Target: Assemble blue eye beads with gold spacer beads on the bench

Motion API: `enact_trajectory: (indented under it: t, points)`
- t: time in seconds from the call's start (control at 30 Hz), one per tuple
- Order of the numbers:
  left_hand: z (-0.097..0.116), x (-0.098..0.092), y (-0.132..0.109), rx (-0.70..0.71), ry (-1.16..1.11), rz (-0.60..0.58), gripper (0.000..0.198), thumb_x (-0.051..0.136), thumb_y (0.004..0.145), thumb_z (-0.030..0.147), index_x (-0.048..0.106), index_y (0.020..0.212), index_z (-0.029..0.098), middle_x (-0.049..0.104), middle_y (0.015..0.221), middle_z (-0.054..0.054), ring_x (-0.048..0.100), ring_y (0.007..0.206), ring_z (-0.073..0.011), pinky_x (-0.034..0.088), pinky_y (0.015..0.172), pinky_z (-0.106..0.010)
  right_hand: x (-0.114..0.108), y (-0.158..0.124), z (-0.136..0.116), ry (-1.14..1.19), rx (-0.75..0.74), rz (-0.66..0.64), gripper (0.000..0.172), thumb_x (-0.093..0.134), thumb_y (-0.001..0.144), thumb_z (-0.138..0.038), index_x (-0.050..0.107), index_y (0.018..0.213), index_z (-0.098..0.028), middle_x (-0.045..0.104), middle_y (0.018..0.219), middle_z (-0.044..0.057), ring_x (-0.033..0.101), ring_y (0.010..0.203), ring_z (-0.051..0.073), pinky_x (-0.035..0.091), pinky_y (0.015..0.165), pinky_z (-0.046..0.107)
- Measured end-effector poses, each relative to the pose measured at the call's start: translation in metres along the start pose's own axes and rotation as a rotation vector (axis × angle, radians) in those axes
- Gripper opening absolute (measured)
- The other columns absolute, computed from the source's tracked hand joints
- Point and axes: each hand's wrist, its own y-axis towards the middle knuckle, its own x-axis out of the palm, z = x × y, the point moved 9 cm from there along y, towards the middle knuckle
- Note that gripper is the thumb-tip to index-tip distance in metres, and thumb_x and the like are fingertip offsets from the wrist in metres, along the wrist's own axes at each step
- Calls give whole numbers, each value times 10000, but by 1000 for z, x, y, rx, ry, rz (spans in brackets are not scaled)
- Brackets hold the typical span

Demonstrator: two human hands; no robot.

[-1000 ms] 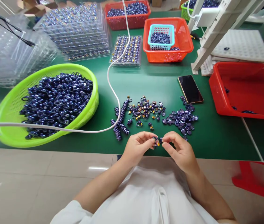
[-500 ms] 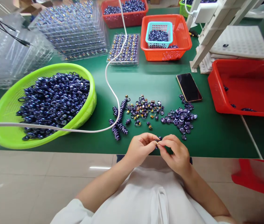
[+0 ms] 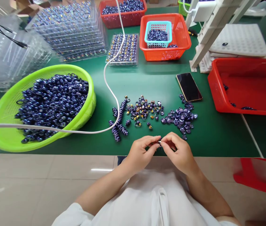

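From the head camera, I am looking down at a green table (image 3: 147,81), and both hands are meeting at its near edge, at six o'clock. The left hand (image 3: 139,153) and the right hand (image 3: 179,153) are pinching one tiny dark-blue bead piece (image 3: 159,141) together between thumbs and fingertips, just above the table edge. I am judging this piece to be light, hard, glossy and slippery, so gripping it by its rim with fingertip pads seems safest.

At twelve o'clock of the hands, a mixed bead pile (image 3: 144,110) is lying loose; at one o'clock a flat bead pile (image 3: 181,117); at eleven o'clock a strung bead row (image 3: 120,121). A phone (image 3: 188,87) is resting further out at one o'clock. A green basket (image 3: 3,106) of beads is sitting at nine o'clock, with a white cable (image 3: 110,91) crossing it. A red bin (image 3: 217,94) is standing at two o'clock.
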Motion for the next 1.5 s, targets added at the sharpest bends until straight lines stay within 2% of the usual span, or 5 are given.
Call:
enact_trajectory:
  t: [0.23,0.47,0.73,1.07,1.5]
  points:
    - [0,-1,-1,39,12,22,204,708,863,253,786,1046,208,774,956,-76,715,874,-205,561,791,-298,3,-1,24,194,264,-24,120,646,893,-304,604,837,-207,611,738,-9,575,644,131,459,569,239]
    - [-4,-2,-1,-71,-108,8,176,699,851,248,786,985,176,769,896,-69,703,805,-183,549,711,-263,9,-4,30,306,292,-56,151,674,890,-354,609,872,-220,603,773,-14,570,687,130,456,607,243]
    - [-23,-1,5,-287,-433,24,168,742,792,286,760,886,148,736,755,-38,604,644,-111,449,565,-197,0,-7,8,165,6,18,24,606,938,-223,623,941,-239,588,814,-11,547,680,117,440,599,247]
    - [-33,10,11,-407,-693,94,233,837,680,283,774,851,137,744,726,-45,589,600,-99,420,551,-204,3,-18,-24,-149,-371,172,298,731,842,-175,564,1082,-230,639,922,46,636,830,182,541,680,299]
    - [-31,13,12,-356,-678,104,228,844,679,293,787,846,149,712,673,-26,518,556,-80,386,541,-215,-2,-19,-15,-90,-290,261,262,590,854,-18,571,997,-237,637,866,9,611,725,135,523,678,270]
